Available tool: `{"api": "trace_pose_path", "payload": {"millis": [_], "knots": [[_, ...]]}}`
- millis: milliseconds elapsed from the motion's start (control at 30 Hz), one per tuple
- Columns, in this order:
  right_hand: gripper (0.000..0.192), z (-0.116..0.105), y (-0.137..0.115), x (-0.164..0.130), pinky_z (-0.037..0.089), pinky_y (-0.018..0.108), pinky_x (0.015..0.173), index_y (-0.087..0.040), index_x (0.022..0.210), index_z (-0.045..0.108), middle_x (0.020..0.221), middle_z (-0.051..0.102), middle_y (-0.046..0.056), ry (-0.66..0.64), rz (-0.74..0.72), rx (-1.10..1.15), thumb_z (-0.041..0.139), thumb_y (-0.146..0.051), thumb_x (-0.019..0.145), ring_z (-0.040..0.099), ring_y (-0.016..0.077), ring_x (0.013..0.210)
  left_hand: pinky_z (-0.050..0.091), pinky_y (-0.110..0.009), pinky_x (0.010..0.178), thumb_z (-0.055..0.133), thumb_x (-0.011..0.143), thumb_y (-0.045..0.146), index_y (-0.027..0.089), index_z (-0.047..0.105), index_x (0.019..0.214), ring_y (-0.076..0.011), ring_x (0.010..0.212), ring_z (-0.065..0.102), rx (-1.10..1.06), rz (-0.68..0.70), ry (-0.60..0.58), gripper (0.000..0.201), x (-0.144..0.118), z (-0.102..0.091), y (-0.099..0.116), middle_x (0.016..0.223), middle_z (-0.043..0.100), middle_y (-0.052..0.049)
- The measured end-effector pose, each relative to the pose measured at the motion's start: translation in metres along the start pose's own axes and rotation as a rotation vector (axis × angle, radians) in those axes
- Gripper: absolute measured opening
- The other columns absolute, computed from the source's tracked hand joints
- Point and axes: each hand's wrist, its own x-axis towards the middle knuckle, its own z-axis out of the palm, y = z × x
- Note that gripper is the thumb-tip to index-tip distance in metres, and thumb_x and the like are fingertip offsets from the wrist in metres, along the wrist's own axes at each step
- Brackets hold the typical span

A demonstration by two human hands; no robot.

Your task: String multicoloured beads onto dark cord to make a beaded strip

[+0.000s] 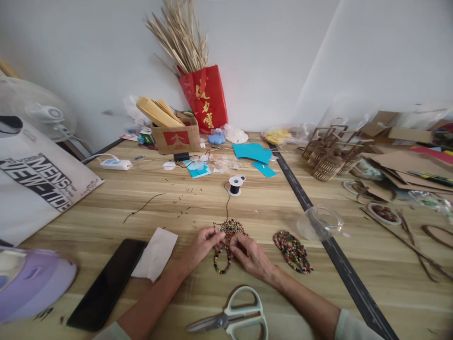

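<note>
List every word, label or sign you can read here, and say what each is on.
"MENS" and "NEW-TIDE", partly cut off: white bag, left.
Gold Chinese characters, too blurred to read: red bag.
Red label with white mark, unreadable: cardboard box.
Small green box: print too small.
Nothing readable near either hand.

The beadwork was multicoloured, red, yellow, green and dark, as was the beaded oval. The thread spool was black and white, the scissors pale green, the bag red with gold lettering.
</note>
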Motion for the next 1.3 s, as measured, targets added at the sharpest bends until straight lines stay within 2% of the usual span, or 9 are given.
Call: {"api": "trace_pose_path", "payload": {"millis": [100,233,500,667,967,1100,1300], "knots": [[0.017,0.001,0.001,0.0,0.038,0.022,0.06,-0.018,0.079,0.048,0.069,0.052,-0.001,0.005,-0.011,0.001,0.045,-0.024,0.094,0.046,0.0118,0.063,0.04,-0.024,0.059,0.061,0.077,0.053,0.013,0.065,0.07,-0.0127,0.059,0.05,-0.128,0.012,-0.016,0.042,0.001,0.001,-0.004,0.063,0.06,-0.001],[0.017,0.0,0.001,0.0,0.037,0.022,0.059,-0.018,0.081,0.049,0.07,0.051,-0.001,-0.003,-0.027,-0.027,0.044,-0.026,0.095,0.045,0.012,0.063,0.039,-0.024,0.057,0.054,0.082,0.055,0.013,0.062,0.068,-0.0129,0.059,0.051,-0.261,0.013,-0.105,0.044,0.001,0.002,-0.009,0.065,0.062,-0.003],[0.021,-0.001,-0.002,-0.002,0.042,0.025,0.072,-0.018,0.085,0.048,0.083,0.055,0.004,-0.159,-0.201,-0.068,0.036,-0.026,0.099,0.051,0.0146,0.076,0.038,-0.025,0.059,0.055,0.08,0.056,0.016,0.05,0.056,-0.0113,0.053,0.046,-0.123,0.031,-0.063,0.048,0.002,0.006,-0.008,0.052,0.051,0.002],[0.022,0.0,-0.005,-0.002,0.043,0.026,0.074,-0.019,0.085,0.047,0.084,0.054,0.005,-0.191,-0.252,-0.062,0.033,-0.027,0.1,0.051,0.0153,0.079,0.037,-0.025,0.058,0.054,0.082,0.053,0.016,0.049,0.055,-0.0106,0.051,0.044,-0.177,0.023,-0.031,0.046,0.002,0.01,-0.012,0.051,0.049,0.002],[0.009,0.003,0.002,-0.003,0.038,0.021,0.058,-0.018,0.085,0.049,0.073,0.051,0.0,-0.066,-0.125,-0.052,0.047,-0.022,0.093,0.046,0.0116,0.063,0.036,-0.024,0.056,0.06,0.078,0.051,0.015,0.051,0.058,-0.0105,0.051,0.046,-0.26,0.005,0.017,0.043,0.004,0.009,-0.011,0.052,0.052,0.002],[0.006,0.003,0.0,-0.003,0.036,0.02,0.055,-0.018,0.087,0.05,0.071,0.05,-0.002,-0.038,-0.121,-0.048,0.055,-0.021,0.088,0.045,0.0106,0.06,0.037,-0.024,0.056,0.061,0.077,0.053,0.015,0.052,0.059,-0.0106,0.052,0.047,-0.271,-0.004,0.004,0.043,0.003,0.009,-0.011,0.053,0.053,0.001],[0.006,0.005,0.003,-0.003,0.035,0.021,0.055,-0.018,0.083,0.049,0.071,0.049,-0.001,-0.038,-0.169,-0.095,0.052,-0.019,0.088,0.044,0.0106,0.06,0.037,-0.025,0.056,0.063,0.074,0.054,0.015,0.052,0.058,-0.0108,0.051,0.047,-0.268,0.0,0.0,0.044,0.003,0.011,-0.009,0.053,0.054,0.001]]}}
